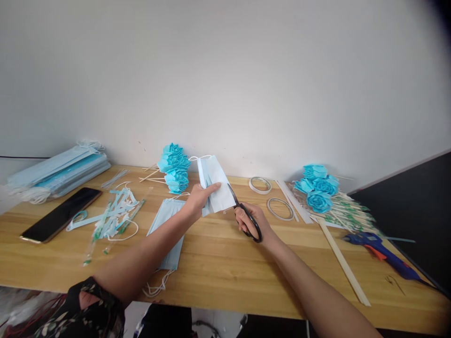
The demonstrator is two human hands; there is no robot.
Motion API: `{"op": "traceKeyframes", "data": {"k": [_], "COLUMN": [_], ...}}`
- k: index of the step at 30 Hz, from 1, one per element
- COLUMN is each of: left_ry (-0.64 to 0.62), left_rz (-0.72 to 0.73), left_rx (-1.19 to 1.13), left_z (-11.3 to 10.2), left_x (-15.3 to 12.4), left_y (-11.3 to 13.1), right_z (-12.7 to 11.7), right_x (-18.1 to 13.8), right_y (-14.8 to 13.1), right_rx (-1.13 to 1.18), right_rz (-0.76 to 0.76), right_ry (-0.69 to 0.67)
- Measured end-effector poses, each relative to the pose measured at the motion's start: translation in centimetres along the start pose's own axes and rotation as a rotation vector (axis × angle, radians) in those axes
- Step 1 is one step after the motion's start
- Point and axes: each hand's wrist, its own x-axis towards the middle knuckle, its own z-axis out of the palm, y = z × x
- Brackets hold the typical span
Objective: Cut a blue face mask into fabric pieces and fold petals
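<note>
My left hand (201, 197) grips a folded light-blue face mask (219, 185) above the middle of the table, thumb on top. A white ear loop sticks out at its upper left. In my right hand (254, 219) is a pair of black-handled scissors (259, 232), my fingers through the handles. The blades lie against the right edge of the mask, and the tips are partly hidden there. Below my left forearm, another face mask (172, 253) lies flat on the table, its loops toward the front edge.
Stacked masks (59, 171), a phone (61, 215) and cut strips (112, 213) lie left. Blue paper-like flowers (175, 166) on sticks lie at the back; more flowers (319, 199) lie right. Tape rolls (260, 185), a wooden strip (343, 263) and a blue glue gun (384, 253) are also right.
</note>
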Motion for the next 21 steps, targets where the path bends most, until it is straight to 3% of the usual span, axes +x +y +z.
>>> {"op": "traceKeyframes", "data": {"k": [21], "left_ry": [-0.007], "left_rz": [-0.003], "left_rx": [-0.026], "left_z": [0.16], "left_x": [-0.14], "left_y": [0.11], "right_z": [-0.04], "right_x": [0.2], "right_y": [-0.04], "right_rx": [-0.012], "right_rz": [0.035], "right_ry": [0.011]}}
